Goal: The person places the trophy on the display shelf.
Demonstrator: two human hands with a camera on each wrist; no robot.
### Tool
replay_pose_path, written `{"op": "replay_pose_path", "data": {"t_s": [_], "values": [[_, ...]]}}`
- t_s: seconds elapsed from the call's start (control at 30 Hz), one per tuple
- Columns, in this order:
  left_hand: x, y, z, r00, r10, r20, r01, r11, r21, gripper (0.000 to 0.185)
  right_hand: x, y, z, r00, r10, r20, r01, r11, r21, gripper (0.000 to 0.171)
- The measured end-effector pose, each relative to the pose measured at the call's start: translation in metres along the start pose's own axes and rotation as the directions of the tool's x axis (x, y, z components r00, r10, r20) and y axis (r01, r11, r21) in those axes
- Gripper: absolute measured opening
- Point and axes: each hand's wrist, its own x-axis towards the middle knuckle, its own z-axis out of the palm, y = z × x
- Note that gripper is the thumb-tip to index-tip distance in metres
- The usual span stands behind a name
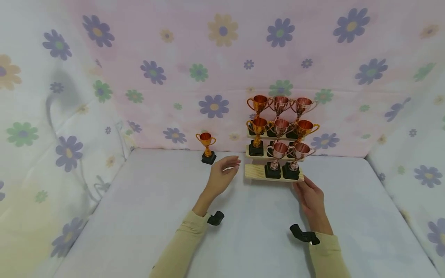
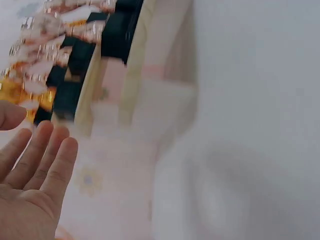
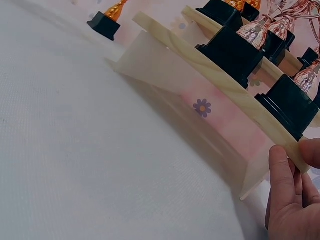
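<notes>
My right hand point(image 1: 312, 200) pinches the front right end of the lowest shelf of a three-tier wooden display stand point(image 1: 255, 171), thumb point(image 3: 311, 152) and fingers point(image 3: 283, 181) at the board's end. Gold and rose-gold trophy cups on black bases fill the upper two tiers, among them a gold trophy point(image 1: 259, 126) at the middle tier's left. On the lowest tier stand two rose-gold trophies point(image 1: 279, 151), with bare wood to their left. My left hand point(image 1: 222, 177) hovers left of the stand, fingers loosely bent and holding nothing. Behind it, a single gold trophy point(image 1: 206, 139) stands upright on the table.
A white-covered table point(image 1: 156, 216) lies under everything. Flower-printed cloth hangs behind point(image 1: 174, 85) and along both sides. Pale translucent supports point(image 3: 150, 62) carry the wooden boards. Each wrist has a black mount point(image 1: 216, 218) strapped to the sleeve's end.
</notes>
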Motion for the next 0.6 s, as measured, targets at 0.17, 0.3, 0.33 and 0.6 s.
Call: {"op": "replay_pose_path", "data": {"t_s": [0.17, 0.3, 0.33, 0.6], "values": [[-0.017, -0.021, -0.043, 0.994, -0.033, -0.108, 0.043, 0.995, 0.088, 0.028, -0.003, -0.002, -0.001, 1.000, 0.013, -0.008, -0.013, 1.000, 0.007, 0.057], [-0.024, -0.035, -0.075, 0.966, -0.068, -0.250, 0.108, 0.982, 0.152, 0.026, -0.003, -0.003, -0.001, 1.000, 0.008, -0.008, -0.008, 1.000, 0.013, 0.057], [-0.024, -0.038, -0.082, 0.955, -0.077, -0.287, 0.128, 0.979, 0.160, 0.027, -0.002, -0.003, -0.001, 1.000, 0.008, -0.006, -0.008, 1.000, 0.017, 0.057], [-0.007, -0.042, -0.124, 0.940, -0.158, -0.303, 0.199, 0.974, 0.107, 0.058, -0.002, -0.003, 0.000, 1.000, 0.014, -0.011, -0.014, 1.000, 0.015, 0.057]]}}
